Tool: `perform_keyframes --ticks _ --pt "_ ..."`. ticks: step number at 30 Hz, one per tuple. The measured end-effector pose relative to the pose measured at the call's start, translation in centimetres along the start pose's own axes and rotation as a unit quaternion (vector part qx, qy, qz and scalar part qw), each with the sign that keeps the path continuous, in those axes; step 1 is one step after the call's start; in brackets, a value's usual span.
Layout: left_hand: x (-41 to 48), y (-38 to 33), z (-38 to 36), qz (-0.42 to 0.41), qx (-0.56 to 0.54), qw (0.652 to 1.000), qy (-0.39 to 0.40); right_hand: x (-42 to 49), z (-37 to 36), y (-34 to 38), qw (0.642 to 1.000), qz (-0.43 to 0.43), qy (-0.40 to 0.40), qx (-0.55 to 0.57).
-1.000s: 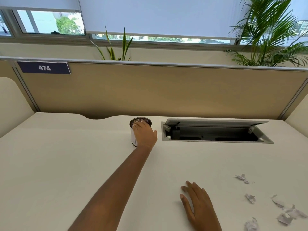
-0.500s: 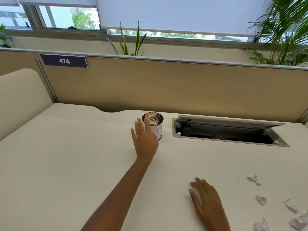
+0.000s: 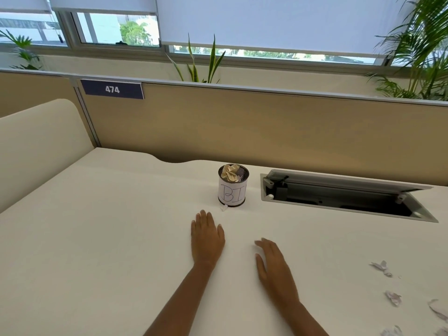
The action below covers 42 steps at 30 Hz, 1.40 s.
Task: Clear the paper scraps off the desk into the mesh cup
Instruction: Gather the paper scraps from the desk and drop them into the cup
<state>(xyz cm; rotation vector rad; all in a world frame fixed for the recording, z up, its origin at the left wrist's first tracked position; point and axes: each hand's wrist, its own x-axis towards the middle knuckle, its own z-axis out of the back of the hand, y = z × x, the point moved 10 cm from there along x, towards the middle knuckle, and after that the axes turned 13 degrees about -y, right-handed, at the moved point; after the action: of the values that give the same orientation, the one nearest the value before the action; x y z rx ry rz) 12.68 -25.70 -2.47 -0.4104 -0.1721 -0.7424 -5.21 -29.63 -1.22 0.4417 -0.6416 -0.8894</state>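
Head view gives me the mesh cup [image 3: 233,187] standing upright toward the far edge of the desk [image 3: 97,238], just left of the open cable hatch [image 3: 339,198]. It is a dark wire-mesh cylinder wrapped in a white paper label [image 3: 232,194] with hand-drawn letters that read "BI" from here. Only the mesh rim and a thin dark band at the base show past the label. A crumpled ball [image 3: 229,175] of yellowish paper fills the left part of its mouth, with a bit of paler paper beside it. One small white scrap [image 3: 224,207] lies on the desk at the cup's near-left base; I cannot tell whether it touches the cup. More paper scraps [image 3: 393,297] lie scattered at the desk's near right, well apart from the cup and both hands. The left hand [image 3: 207,238] is palm down near the cup, fingers straight and close together, holding nothing. The right hand [image 3: 276,267] is palm down beside it, fingers straight and loosely together, thumb held out, holding nothing. I cannot tell whether either palm touches the desk.
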Motion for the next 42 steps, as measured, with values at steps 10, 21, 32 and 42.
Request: perform_keyframes --ticks 10,21,32,42 --pt "0.2 0.1 -0.2 -0.009 -0.017 1.0 -0.002 9.1 -8.4 8.3 0.984 0.116 0.106 -0.085" --pt "0.4 0.0 -0.4 -0.012 -0.027 1.0 -0.01 10.0 -7.8 5.6 0.981 0.095 0.071 -0.152" --pt "0.3 -0.1 -0.5 -0.01 -0.031 0.999 -0.013 14.5 2.5 10.7 0.981 0.119 -0.147 0.032" --pt "0.4 -0.1 -0.4 -0.014 -0.035 0.999 -0.024 16.9 3.5 9.0 0.988 0.058 -0.135 0.043"
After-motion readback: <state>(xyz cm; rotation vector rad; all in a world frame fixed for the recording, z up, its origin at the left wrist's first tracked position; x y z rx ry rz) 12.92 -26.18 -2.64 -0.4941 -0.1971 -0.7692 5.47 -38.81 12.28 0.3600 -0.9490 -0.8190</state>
